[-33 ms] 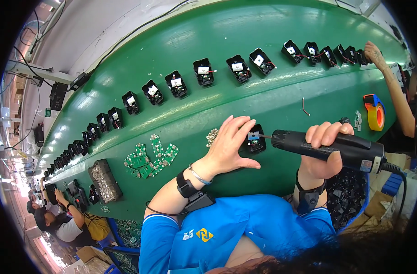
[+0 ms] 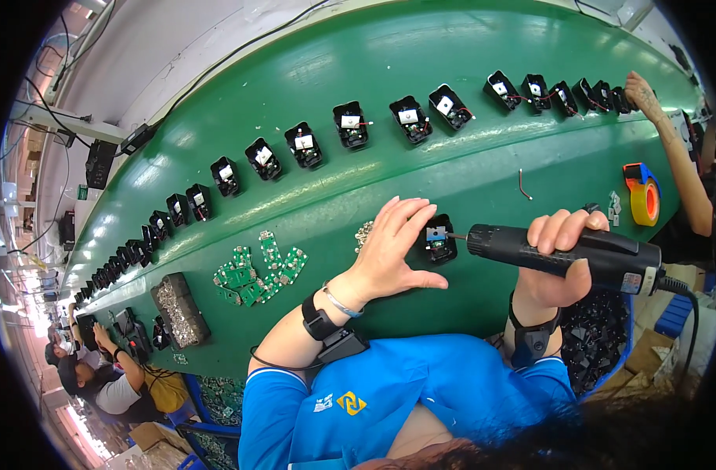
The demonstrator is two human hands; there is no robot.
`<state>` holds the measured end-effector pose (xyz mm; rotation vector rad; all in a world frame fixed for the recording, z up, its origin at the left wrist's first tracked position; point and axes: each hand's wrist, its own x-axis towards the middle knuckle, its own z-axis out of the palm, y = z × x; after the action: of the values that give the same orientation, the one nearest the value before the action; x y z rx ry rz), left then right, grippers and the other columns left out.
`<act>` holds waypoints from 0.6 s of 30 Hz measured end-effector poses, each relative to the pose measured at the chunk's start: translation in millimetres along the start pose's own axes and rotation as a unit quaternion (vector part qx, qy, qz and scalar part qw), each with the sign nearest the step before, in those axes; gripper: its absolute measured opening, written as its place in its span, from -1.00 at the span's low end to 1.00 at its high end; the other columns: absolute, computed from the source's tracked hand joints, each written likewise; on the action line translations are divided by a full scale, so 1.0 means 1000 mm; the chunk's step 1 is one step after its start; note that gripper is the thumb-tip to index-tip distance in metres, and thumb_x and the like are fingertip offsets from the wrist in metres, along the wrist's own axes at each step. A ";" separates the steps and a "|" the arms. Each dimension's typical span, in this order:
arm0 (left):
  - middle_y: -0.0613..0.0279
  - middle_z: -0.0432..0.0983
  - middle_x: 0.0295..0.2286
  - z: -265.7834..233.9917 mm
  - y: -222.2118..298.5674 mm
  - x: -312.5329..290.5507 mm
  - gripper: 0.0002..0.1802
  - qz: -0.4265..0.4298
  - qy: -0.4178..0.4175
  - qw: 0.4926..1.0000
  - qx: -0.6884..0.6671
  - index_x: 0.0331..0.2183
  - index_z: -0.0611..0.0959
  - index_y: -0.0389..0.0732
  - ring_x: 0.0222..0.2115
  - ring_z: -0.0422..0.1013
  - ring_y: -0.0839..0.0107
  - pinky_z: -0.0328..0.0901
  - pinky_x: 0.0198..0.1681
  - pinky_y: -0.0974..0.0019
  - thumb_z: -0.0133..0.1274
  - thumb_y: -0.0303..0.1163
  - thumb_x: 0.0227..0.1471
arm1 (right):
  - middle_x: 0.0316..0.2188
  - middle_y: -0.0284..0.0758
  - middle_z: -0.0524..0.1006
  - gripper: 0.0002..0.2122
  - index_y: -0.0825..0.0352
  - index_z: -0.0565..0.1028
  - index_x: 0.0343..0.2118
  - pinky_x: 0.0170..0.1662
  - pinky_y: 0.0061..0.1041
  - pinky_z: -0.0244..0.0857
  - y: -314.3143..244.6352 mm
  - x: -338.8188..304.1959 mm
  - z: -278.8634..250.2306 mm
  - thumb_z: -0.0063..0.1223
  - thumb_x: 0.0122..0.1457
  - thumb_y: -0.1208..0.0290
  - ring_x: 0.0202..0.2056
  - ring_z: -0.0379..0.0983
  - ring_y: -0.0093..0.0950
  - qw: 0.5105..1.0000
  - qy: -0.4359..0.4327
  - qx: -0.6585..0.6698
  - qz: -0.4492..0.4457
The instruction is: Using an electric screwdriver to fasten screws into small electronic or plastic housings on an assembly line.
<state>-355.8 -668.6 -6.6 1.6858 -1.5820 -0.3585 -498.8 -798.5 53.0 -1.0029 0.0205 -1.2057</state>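
Observation:
My right hand (image 2: 560, 254) is wrapped around a black corded electric screwdriver (image 2: 522, 244), held nearly level. Its thin bit reaches left to a small black plastic housing (image 2: 450, 247) on the green table. A silvery-blue metal plate (image 2: 435, 234) sits in that housing, and the bit's tip is at or just above it. Beside the housing's left edge lies my left hand (image 2: 389, 249), open, with its fingers stretched out and the thumb apart; whether they touch the housing is hard to see. Small screws (image 2: 363, 233) are heaped just left of that hand and partly covered by it.
A curved row of black housings (image 2: 350, 125) with white pieces and wires runs across the table. Green circuit boards (image 2: 248, 274) and a dark tray of metal parts (image 2: 179, 309) lie left. At right are a tape roll (image 2: 645, 200), a loose wire (image 2: 523, 183) and a co-worker's arm (image 2: 681, 157).

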 end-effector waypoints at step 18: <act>0.36 0.38 -0.54 -0.017 0.028 0.011 -0.73 0.120 0.107 0.986 0.051 -0.52 0.53 -0.11 -0.49 0.29 0.39 0.17 -0.21 0.17 0.18 -0.32 -0.44 | -0.57 -0.40 0.22 -0.63 0.31 0.15 -0.26 -0.49 -0.64 0.09 -0.032 0.010 0.022 -0.01 -0.13 0.36 -0.58 0.16 -0.60 0.996 -0.013 0.085 -0.001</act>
<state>-362.1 -670.9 27.3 1.5297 -1.6396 0.0251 -508.2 -792.7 91.5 -0.8687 -0.1017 -1.1761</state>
